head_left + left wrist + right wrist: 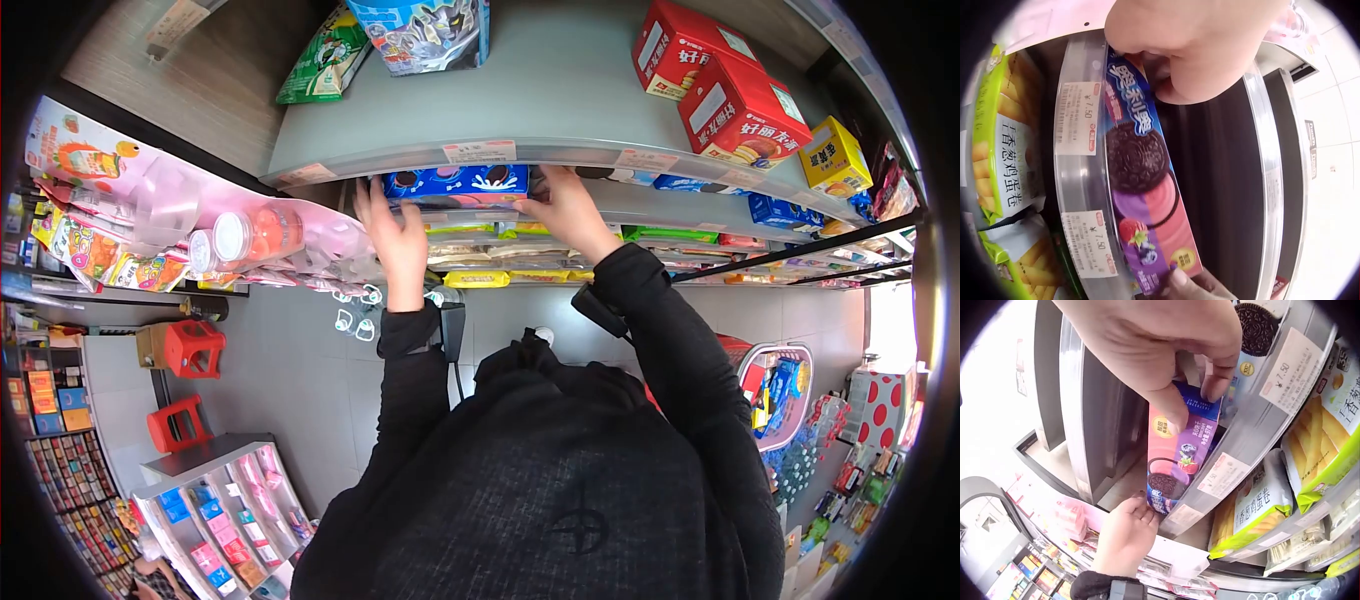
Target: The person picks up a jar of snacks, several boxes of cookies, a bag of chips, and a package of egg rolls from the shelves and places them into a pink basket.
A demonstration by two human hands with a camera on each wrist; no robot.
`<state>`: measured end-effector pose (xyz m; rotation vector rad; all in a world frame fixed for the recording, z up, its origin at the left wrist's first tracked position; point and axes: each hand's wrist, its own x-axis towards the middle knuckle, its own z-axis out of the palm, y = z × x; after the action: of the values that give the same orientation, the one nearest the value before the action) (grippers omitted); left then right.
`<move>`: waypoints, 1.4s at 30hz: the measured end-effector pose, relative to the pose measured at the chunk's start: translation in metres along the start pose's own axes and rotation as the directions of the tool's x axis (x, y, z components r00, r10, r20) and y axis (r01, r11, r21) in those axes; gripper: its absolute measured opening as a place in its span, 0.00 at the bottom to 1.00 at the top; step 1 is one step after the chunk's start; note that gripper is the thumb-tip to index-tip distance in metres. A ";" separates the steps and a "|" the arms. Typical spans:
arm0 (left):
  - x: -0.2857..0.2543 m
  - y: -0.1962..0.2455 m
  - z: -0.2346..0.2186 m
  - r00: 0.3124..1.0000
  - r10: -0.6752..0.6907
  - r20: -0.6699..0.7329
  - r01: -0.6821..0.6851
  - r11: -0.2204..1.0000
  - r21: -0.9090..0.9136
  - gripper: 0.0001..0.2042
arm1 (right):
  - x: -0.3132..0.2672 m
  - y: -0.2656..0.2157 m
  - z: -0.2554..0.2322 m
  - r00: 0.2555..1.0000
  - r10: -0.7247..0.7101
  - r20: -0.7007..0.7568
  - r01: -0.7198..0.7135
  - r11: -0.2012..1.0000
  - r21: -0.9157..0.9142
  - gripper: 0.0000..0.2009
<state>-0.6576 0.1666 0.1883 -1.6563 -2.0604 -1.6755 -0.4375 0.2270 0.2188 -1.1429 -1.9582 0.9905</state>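
A long blue, purple and pink box of sandwich cookies (pixel 455 184) lies on a shelf below the upper board, behind the price-tag strip (pixel 1088 187). My left hand (pixel 396 240) grips its left end, thumb and fingers bent round it. At the opposite end, my right hand (pixel 568 212) pinches the box, the thumb pressed on the printed face and the fingers over the blue end flap in the right wrist view. Cookie, strawberry and blueberry pictures show on the box (pixel 1141 165) in the left wrist view.
Bags of egg rolls (pixel 1010 137) fill the shelf below. Another pale blue cookie pack (pixel 1254 347) stands beside the right hand. Red boxes (pixel 745 110) sit on the upper shelf. Plastic jars (pixel 255 235) stand at left. A shopping basket (pixel 780 395) is behind at right.
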 end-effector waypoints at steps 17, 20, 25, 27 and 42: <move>-0.015 0.018 0.001 0.971 0.099 0.216 -0.174 0.916 0.361 0.30 | -0.014 -0.014 0.032 0.988 -0.035 0.152 0.020 0.994 0.104 0.27; -0.011 0.010 -0.002 0.974 0.100 0.205 -0.172 0.912 0.372 0.30 | -0.011 -0.020 0.030 0.968 -0.160 0.191 0.152 0.987 0.054 0.27; -0.013 0.019 -0.002 0.981 0.110 0.161 -0.157 0.934 0.320 0.31 | 0.016 -0.025 0.027 0.960 -0.272 0.070 0.281 0.930 -0.236 0.20; -0.017 0.031 0.000 0.956 0.166 0.240 -0.233 0.930 0.284 0.32 | 0.030 -0.028 0.031 0.904 -0.426 0.024 0.396 0.818 -0.416 0.14; -0.024 0.035 -0.002 0.947 0.098 0.305 -0.184 0.945 0.269 0.34 | 0.093 -0.039 0.051 0.936 0.007 0.351 0.199 0.812 -0.549 0.23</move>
<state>-0.6235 0.1439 0.1998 -1.9788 -2.1130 -1.0720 -0.5331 0.2837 0.2415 -1.2205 -2.6925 0.5605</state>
